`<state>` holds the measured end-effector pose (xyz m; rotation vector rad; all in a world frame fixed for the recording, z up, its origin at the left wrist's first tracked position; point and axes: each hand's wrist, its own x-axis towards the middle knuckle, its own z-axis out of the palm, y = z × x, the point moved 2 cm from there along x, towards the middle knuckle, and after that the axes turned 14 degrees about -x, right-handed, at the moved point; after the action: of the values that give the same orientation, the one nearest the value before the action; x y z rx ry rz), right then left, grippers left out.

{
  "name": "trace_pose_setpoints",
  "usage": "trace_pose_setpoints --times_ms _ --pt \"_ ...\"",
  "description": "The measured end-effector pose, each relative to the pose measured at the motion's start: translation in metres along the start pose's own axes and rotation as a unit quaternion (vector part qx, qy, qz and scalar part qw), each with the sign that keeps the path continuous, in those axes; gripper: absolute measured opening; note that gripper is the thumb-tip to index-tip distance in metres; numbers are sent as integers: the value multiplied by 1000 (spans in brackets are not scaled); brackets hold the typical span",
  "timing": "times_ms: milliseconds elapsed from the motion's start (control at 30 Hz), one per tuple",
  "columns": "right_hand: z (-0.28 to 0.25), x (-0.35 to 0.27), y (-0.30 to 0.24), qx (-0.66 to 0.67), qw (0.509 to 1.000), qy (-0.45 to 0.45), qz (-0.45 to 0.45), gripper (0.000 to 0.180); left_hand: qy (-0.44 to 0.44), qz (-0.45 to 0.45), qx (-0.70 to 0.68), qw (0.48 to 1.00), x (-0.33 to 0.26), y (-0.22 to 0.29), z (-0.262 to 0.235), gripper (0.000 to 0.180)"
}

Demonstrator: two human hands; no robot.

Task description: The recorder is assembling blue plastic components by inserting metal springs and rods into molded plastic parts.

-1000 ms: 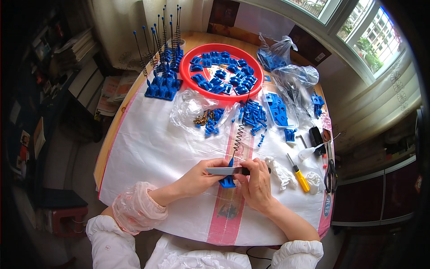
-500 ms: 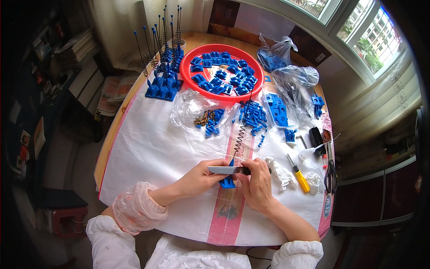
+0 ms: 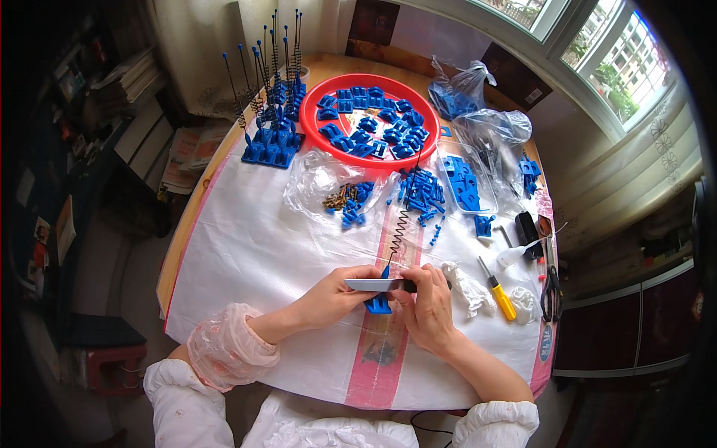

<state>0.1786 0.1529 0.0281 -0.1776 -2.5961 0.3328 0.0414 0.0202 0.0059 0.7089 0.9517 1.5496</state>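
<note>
Both my hands meet over the near middle of the table. My left hand (image 3: 332,296) is closed, thumb and fingers pinching a blue plastic piece (image 3: 379,304) from which a black coiled wire (image 3: 399,231) rises, leaning away from me. Across the blue piece lies what looks like a knife (image 3: 371,284), with a flat grey blade and a dark handle. My right hand (image 3: 429,310) is closed around its handle end, with the fingertips beside the blue piece. The blade hides part of that piece and the exact contact.
Ahead stands a red basin (image 3: 308,123) of blue clips. Finished-looking wire stems rise from blue bases (image 3: 272,149) at far left. Small blue pegs (image 3: 424,194), brass-coloured screws (image 3: 341,198) and a clear tray (image 3: 489,198) lie beyond my hands. A yellow screwdriver (image 3: 503,300) and scissors (image 3: 552,291) lie right.
Hardly anything differs. The grey blade and the blue piece have shifted very slightly between my hands, and the hold looks the same.
</note>
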Motion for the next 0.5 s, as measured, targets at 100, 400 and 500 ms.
trace_pose_setpoints --times_ms 100,400,500 --pt "1 -1 2 -1 1000 -1 2 31 2 -10 -15 1000 0 0 1 19" --pt "2 -2 3 -8 1000 0 1 30 -13 -18 -5 1000 1 -1 -2 24" --pt "1 -2 4 -9 1000 0 4 29 -8 -27 -14 1000 1 2 0 24"
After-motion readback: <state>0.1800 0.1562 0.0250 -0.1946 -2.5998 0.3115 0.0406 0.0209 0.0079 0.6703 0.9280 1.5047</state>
